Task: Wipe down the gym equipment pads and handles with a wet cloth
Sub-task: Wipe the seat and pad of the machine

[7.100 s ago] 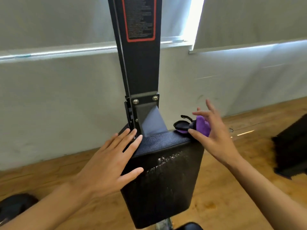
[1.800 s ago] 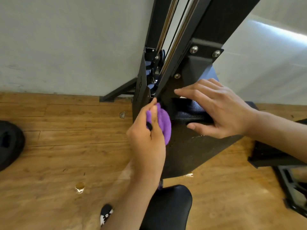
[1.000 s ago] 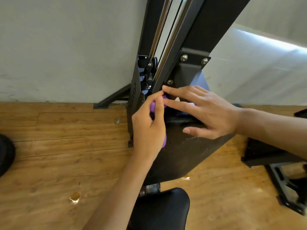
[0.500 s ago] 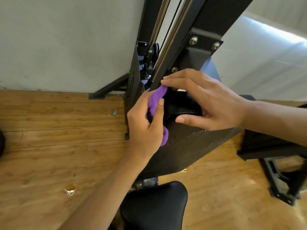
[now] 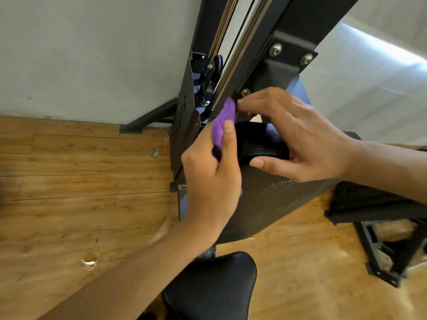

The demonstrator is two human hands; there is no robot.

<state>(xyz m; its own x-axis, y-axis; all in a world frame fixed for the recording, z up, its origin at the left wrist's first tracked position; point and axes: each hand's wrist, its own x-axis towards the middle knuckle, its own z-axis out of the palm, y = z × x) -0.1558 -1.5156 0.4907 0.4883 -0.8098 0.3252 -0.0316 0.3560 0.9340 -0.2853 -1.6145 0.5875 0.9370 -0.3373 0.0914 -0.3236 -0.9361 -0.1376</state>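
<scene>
Your left hand (image 5: 208, 181) grips the purple cloth (image 5: 224, 121), fingers curled round it. Cloth sits pressed at the top left corner of the black back pad (image 5: 272, 204), beside the upright post (image 5: 300, 19). Your right hand (image 5: 300, 139) clasps the pad's top edge, thumb on its front.

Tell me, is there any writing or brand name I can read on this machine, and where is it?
Vertical lettering on the black side plate: too blurred to read.
Faint marks on the black frame at the right: too small to read.
No text shows on the purple cloth that the left hand grips, nor on the pad.
</scene>
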